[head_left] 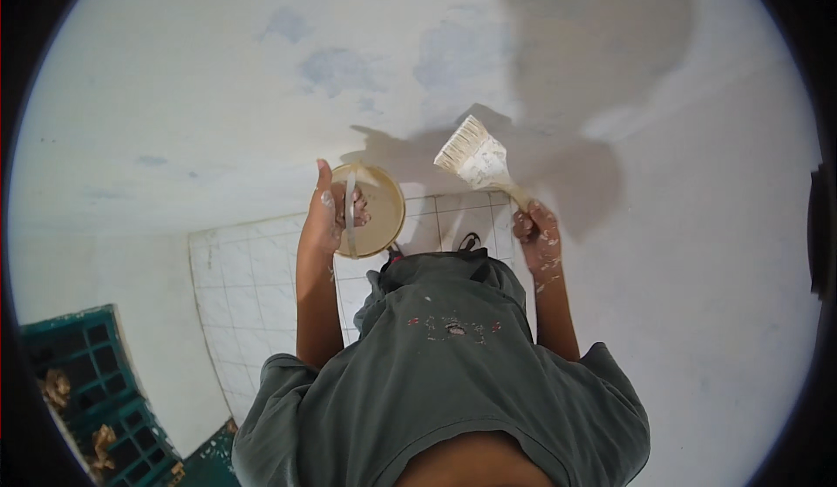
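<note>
My left hand (pixel 328 211) is closed on a round, pale yellow paint bucket (pixel 382 217), with the thumb pointing up outside the rim and the fingers showing within its opening, behind a light strap-like handle (pixel 351 212). How much paint is inside I cannot tell. In my right hand (pixel 542 236) is a wide paintbrush (pixel 478 157), gripped by its handle. Its whitish bristles point up and left, close to the wall, and whether they touch it is unclear. White smears mark both hands and the brush.
Ahead stands a whitish wall (pixel 227 129) with bluish-grey patches, and shadows fall on it. Another pale wall (pixel 715 313) runs along the right. White tiles (pixel 253 278) cover the floor below. A green window grille (pixel 105 356) is at lower left.
</note>
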`<action>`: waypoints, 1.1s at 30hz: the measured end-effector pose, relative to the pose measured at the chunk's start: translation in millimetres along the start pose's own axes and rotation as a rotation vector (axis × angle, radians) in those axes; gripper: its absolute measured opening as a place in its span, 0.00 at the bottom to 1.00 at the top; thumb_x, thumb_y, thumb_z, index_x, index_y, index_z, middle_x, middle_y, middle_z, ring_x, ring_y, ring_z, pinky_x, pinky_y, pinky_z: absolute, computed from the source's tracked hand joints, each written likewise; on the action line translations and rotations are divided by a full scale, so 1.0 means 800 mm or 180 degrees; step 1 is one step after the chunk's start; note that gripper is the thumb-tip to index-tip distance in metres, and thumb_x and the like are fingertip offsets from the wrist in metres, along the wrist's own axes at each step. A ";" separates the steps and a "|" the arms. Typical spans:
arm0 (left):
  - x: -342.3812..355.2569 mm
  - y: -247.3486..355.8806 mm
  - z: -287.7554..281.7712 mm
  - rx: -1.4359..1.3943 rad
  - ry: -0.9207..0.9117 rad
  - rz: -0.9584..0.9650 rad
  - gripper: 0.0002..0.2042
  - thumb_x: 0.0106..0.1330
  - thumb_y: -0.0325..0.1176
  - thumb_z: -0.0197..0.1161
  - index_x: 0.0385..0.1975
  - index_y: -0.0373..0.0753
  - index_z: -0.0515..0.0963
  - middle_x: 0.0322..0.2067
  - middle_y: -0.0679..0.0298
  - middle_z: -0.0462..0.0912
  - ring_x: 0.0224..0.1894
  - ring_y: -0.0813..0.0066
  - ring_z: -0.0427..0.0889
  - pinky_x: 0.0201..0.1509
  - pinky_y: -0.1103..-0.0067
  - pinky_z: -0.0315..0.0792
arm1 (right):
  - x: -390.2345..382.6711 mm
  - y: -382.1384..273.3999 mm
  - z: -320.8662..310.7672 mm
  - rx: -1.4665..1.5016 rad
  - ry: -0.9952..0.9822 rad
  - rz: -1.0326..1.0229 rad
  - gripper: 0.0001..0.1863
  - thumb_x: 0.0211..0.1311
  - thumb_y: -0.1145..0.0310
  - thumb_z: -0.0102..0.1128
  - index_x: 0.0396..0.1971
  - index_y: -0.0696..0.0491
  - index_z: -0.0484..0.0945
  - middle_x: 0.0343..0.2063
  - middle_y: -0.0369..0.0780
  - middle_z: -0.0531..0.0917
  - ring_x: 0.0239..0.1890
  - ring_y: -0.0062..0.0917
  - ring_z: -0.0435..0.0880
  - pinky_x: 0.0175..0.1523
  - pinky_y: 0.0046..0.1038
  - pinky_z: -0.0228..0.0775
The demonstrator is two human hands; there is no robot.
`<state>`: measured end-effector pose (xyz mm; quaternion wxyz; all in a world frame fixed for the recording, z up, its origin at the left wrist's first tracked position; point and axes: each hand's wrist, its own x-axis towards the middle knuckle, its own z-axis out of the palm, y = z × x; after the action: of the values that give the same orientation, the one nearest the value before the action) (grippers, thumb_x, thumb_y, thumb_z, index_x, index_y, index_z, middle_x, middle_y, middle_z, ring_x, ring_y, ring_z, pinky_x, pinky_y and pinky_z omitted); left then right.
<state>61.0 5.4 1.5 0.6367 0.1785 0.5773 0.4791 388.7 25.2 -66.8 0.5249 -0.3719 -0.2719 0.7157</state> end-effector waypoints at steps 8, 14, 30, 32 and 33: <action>0.007 -0.007 0.000 0.0205 -0.0029 0.0214 0.34 0.54 0.72 0.30 0.12 0.42 0.64 0.11 0.67 0.65 0.13 0.76 0.66 0.21 0.82 0.65 | -0.004 0.045 -0.012 0.1204 -0.1335 0.0906 0.11 0.54 0.66 0.55 0.33 0.57 0.69 0.20 0.32 0.69 0.19 0.14 0.63 0.21 0.16 0.56; 0.004 0.001 0.005 0.0285 -0.0209 0.0142 0.36 0.52 0.73 0.28 0.13 0.41 0.64 0.11 0.67 0.65 0.14 0.76 0.66 0.23 0.82 0.66 | 0.005 0.035 0.018 0.1169 -0.1242 0.1326 0.08 0.53 0.70 0.52 0.34 0.55 0.67 0.19 0.31 0.66 0.16 0.12 0.60 0.20 0.13 0.54; 0.005 0.004 0.008 0.0275 -0.0177 0.0023 0.35 0.55 0.71 0.28 0.15 0.41 0.64 0.12 0.67 0.64 0.14 0.76 0.65 0.22 0.82 0.65 | 0.080 0.042 -0.010 -0.4383 0.2239 -0.1120 0.12 0.59 0.68 0.43 0.28 0.63 0.69 0.19 0.51 0.76 0.22 0.45 0.76 0.28 0.40 0.67; 0.001 0.006 0.014 0.0232 -0.0004 0.0068 0.34 0.56 0.70 0.29 0.15 0.41 0.63 0.12 0.68 0.64 0.14 0.77 0.64 0.21 0.82 0.64 | 0.081 0.052 -0.006 -0.5072 0.2015 -0.1182 0.13 0.59 0.68 0.43 0.30 0.65 0.70 0.22 0.52 0.77 0.25 0.44 0.78 0.29 0.39 0.69; 0.001 0.005 0.014 0.0242 -0.0011 0.0073 0.34 0.56 0.70 0.29 0.15 0.41 0.63 0.12 0.68 0.64 0.14 0.77 0.64 0.21 0.82 0.64 | 0.078 0.059 -0.004 -0.5309 0.1881 -0.1100 0.14 0.59 0.67 0.43 0.33 0.65 0.70 0.23 0.50 0.77 0.26 0.42 0.78 0.30 0.38 0.71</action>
<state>69.7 11.5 7.5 0.6248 0.2100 0.5919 0.4638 354.8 70.7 -120.9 0.2333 -0.7547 -0.6089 0.0722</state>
